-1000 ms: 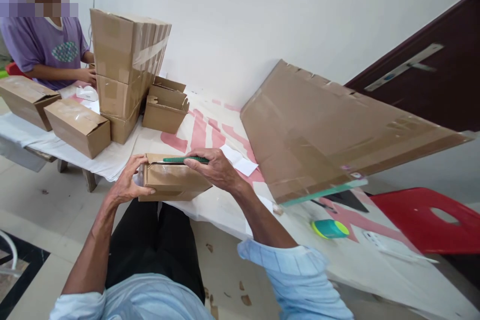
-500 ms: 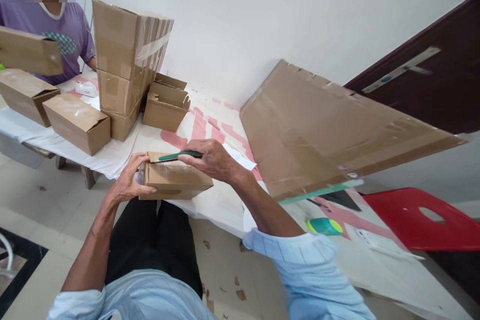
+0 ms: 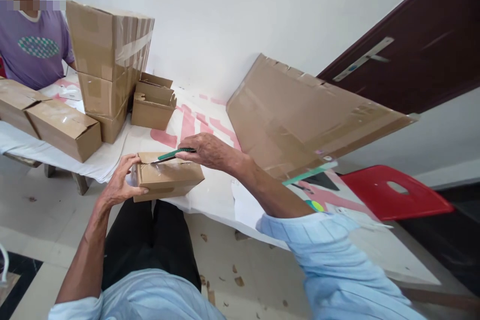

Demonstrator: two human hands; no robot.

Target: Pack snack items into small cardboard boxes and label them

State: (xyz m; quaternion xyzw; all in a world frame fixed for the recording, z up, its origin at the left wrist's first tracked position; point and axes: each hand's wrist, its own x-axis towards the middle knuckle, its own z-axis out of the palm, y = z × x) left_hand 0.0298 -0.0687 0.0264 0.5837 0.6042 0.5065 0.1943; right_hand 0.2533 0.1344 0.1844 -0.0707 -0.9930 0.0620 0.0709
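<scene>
A small brown cardboard box (image 3: 168, 177) lies at the front edge of the cloth-covered table, just above my lap. My left hand (image 3: 123, 180) grips its left end, thumb on the near side and fingers over the top edge. Clear tape or plastic shows at that end, partly hidden by the hand. In my right hand (image 3: 204, 151) is a green-handled utility knife (image 3: 169, 155), held above the box. Its blade points left and down at the taped top; whether the tip touches the cardboard I cannot tell.
Tall stacked boxes (image 3: 108, 55) stand at the back left, beside an open box (image 3: 153, 110). Two closed boxes (image 3: 65, 122) line the left edge. A large cardboard sheet (image 3: 292, 115) leans on the wall. A red chair (image 3: 393, 192) is at right. A person in purple (image 3: 37, 50) sits far left.
The knife has moved from the box's left edge to the right along its top. The other person's raised box is now down or out of view. My view has turned slightly right.
</scene>
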